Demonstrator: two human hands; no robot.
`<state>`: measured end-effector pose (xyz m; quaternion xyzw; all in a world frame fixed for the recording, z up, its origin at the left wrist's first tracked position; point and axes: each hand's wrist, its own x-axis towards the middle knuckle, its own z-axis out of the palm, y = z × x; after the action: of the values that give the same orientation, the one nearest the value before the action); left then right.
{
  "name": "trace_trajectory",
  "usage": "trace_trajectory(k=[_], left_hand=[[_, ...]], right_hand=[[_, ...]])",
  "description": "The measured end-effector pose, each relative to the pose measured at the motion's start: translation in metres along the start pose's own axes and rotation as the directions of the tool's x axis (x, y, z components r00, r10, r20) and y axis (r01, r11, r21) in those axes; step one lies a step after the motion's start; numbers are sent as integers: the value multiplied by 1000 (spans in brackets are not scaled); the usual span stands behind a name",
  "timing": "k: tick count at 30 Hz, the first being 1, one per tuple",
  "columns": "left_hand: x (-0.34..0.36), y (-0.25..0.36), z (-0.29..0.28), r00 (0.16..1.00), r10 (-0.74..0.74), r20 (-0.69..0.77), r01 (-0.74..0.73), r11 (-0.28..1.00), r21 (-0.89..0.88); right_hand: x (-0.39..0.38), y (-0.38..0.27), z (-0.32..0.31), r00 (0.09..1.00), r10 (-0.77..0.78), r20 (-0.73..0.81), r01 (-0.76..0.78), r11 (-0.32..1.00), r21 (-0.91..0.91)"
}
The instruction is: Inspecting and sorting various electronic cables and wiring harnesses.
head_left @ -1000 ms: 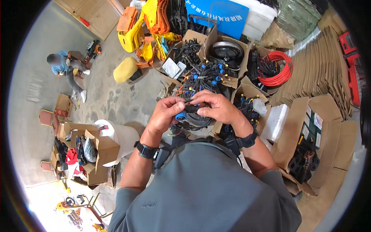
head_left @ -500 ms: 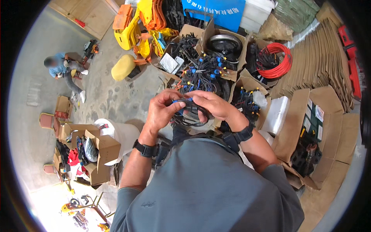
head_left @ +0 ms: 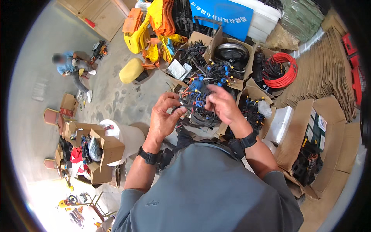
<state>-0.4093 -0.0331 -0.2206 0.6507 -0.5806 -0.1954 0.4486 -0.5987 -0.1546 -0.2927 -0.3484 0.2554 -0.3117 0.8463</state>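
Observation:
In front of my chest, my left hand (head_left: 164, 116) pinches a coiled black cable (head_left: 190, 106) between thumb and fingers. The cable's loops hang down to the right of that hand, above a box of other wires. My right hand (head_left: 225, 106) is raised at the right of the coil, its fingers curled in. Motion smears its fingertips, and a dark blur beside them cannot be made out. Beyond both hands lies a pile of black and blue cables (head_left: 216, 73) with blue and yellow connectors.
Open cartons surround me, one with a black wheel (head_left: 232, 54), another with a red cable coil (head_left: 284, 69). Flattened cardboard (head_left: 317, 73) stands right. A white bin (head_left: 129, 139) and a carton (head_left: 112, 149) are left. A person (head_left: 69, 63) sits farther off.
My right hand has drawn away from the left and lifted slightly, with its fingers curling. My left hand keeps the cable. The surroundings have shifted a little rightward in view.

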Motion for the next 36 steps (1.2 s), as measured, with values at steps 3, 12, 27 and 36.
trace_trajectory(k=[3,12,27,36], left_hand=[[-15,-23,-2,981,-196,9,196,971,-136],[-10,-21,-13,923,-200,330,153,974,165],[-5,-88,-87,915,-376,143,402,857,-322],[-8,-102,-115,896,-421,142,438,780,-447]], right_hand=[[5,-11,-9,992,-125,-35,127,989,75],[22,-36,47,990,-122,72,123,992,-2],[45,-9,145,957,-267,114,276,959,-69],[69,9,166,935,-129,331,243,911,-332]])
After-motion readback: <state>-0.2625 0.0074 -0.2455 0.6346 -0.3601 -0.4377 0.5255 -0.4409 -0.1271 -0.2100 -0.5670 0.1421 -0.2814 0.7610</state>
